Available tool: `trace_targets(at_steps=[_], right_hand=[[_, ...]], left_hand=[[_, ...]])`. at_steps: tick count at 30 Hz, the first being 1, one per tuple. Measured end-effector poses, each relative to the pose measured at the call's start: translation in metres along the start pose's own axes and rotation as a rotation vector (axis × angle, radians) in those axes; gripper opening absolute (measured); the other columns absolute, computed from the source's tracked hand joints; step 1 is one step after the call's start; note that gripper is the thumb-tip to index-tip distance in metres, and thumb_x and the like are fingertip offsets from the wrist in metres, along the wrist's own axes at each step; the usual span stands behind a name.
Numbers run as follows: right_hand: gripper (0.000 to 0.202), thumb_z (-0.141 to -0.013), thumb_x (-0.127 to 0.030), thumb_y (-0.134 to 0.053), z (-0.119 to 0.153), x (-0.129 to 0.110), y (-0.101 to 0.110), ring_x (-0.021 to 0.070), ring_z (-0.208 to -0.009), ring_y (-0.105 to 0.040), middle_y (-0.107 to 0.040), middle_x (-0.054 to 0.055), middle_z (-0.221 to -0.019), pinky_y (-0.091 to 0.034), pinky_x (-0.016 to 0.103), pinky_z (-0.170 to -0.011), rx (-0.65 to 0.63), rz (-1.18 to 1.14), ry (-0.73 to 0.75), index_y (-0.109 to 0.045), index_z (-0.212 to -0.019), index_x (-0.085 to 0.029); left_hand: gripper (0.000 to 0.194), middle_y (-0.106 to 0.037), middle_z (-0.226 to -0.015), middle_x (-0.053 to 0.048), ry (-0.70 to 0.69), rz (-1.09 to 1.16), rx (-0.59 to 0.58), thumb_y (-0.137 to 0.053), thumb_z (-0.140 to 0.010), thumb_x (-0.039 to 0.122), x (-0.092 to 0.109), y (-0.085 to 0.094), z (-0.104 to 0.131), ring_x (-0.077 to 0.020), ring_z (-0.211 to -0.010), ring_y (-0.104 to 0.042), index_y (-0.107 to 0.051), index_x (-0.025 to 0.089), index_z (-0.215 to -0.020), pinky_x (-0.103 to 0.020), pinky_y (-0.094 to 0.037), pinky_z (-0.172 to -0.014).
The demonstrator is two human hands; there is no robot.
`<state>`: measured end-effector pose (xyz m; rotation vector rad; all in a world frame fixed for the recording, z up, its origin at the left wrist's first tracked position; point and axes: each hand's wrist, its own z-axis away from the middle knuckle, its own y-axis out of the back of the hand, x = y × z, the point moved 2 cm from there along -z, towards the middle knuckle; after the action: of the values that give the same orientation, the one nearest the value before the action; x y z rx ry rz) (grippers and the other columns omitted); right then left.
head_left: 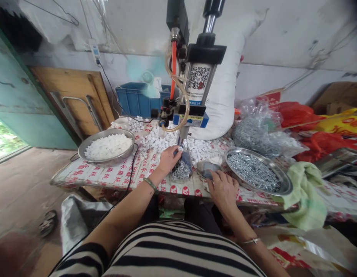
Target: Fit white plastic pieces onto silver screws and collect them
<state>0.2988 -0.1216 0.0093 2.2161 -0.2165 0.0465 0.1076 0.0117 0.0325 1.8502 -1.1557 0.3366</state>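
My left hand (169, 159) reaches to the foot of a pneumatic press (197, 88), thumb and forefinger pinched on a small white plastic piece (180, 148) under the ram. Just below those fingers, a heap of small metal pins (181, 170) lies at the press base. My right hand (224, 188) rests palm down at the table's front edge, its fingers stretched toward a small grey dish (207, 167). Nothing shows in that hand, though its fingertips are partly hidden. To its right stands a round steel tray (288, 184) full of metal pins.
Many white pieces (158, 138) are scattered around the press. A metal bowl (106, 158) of white pieces stands left, with a black cable (133, 165) beside it. Behind are a blue crate (132, 100) and a turning fan (148, 77). A green cloth (306, 196) hangs at right.
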Motion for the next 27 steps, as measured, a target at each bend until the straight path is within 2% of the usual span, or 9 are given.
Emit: trace_targets(at_steps=[4, 14, 17, 20, 22, 25, 27], right_hand=[[0.027, -0.081, -0.03, -0.052, 0.006, 0.001, -0.002, 0.0229, -0.087, -0.048, -0.063, 0.01, -0.099, -0.024, 0.04, -0.083, -0.04, 0.045, 0.001, -0.064, -0.103, -0.018], [0.03, -0.082, -0.026, -0.051, 0.016, 0.0, -0.007, 0.0236, -0.09, -0.049, -0.062, 0.01, -0.104, -0.025, 0.042, -0.088, -0.002, 0.044, 0.015, -0.062, -0.108, -0.019], [0.03, -0.081, -0.026, -0.052, 0.012, 0.001, -0.004, 0.0236, -0.091, -0.05, -0.062, 0.009, -0.106, -0.025, 0.041, -0.088, -0.001, -0.001, 0.002, -0.061, -0.109, -0.019], [0.028, -0.083, -0.031, -0.05, 0.001, -0.003, -0.001, 0.0226, -0.091, -0.051, -0.063, 0.008, -0.104, -0.028, 0.037, -0.086, -0.002, -0.117, 0.019, -0.061, -0.106, -0.019], [0.025, -0.084, -0.034, -0.049, -0.013, -0.013, 0.0, 0.0216, -0.088, -0.053, -0.065, 0.008, -0.097, -0.03, 0.034, -0.083, -0.034, -0.239, 0.036, -0.061, -0.1, -0.018], [0.022, -0.084, -0.035, -0.049, -0.043, -0.036, -0.001, 0.0197, -0.084, -0.056, -0.066, 0.005, -0.087, -0.032, 0.03, -0.077, -0.131, -0.44, 0.059, -0.061, -0.093, -0.02], [0.018, -0.083, -0.034, -0.05, -0.063, -0.052, -0.004, 0.0189, -0.082, -0.057, -0.067, 0.003, -0.084, -0.033, 0.029, -0.075, -0.193, -0.517, 0.067, -0.06, -0.09, -0.021]], left_hand=[[0.024, -0.066, -0.09, -0.006, 0.0, -0.005, -0.005, -0.05, -0.082, 0.03, 0.0, 0.0, 0.0, -0.0179, -0.086, -0.06, -0.06, 0.019, -0.101, -0.03, -0.044, -0.083], [0.027, -0.066, -0.095, -0.008, 0.012, -0.01, -0.014, -0.049, -0.083, 0.031, 0.003, 0.002, 0.0, -0.0193, -0.088, -0.061, -0.061, 0.017, -0.103, -0.031, -0.045, -0.083], [0.026, -0.065, -0.099, -0.009, -0.081, -0.012, 0.011, -0.051, -0.082, 0.03, 0.003, 0.005, 0.002, -0.0193, -0.094, -0.058, -0.061, 0.016, -0.102, -0.032, -0.044, -0.087], [0.025, -0.063, -0.1, -0.01, -0.243, -0.055, 0.034, -0.055, -0.08, 0.028, -0.001, 0.008, 0.008, -0.0199, -0.098, -0.056, -0.061, 0.016, -0.1, -0.035, -0.044, -0.088], [0.022, -0.063, -0.094, -0.009, -0.316, -0.077, -0.007, -0.054, -0.08, 0.024, -0.005, 0.009, 0.013, -0.019, -0.093, -0.056, -0.062, 0.016, -0.099, -0.035, -0.045, -0.085], [0.016, -0.063, -0.088, -0.007, -0.351, -0.018, -0.11, -0.052, -0.079, 0.016, -0.012, 0.008, 0.019, -0.0164, -0.085, -0.058, -0.062, 0.017, -0.092, -0.032, -0.047, -0.08], [0.014, -0.063, -0.086, -0.005, -0.311, 0.067, -0.142, -0.053, -0.078, 0.014, -0.014, 0.007, 0.019, -0.0149, -0.083, -0.058, -0.063, 0.017, -0.088, -0.029, -0.047, -0.078]])
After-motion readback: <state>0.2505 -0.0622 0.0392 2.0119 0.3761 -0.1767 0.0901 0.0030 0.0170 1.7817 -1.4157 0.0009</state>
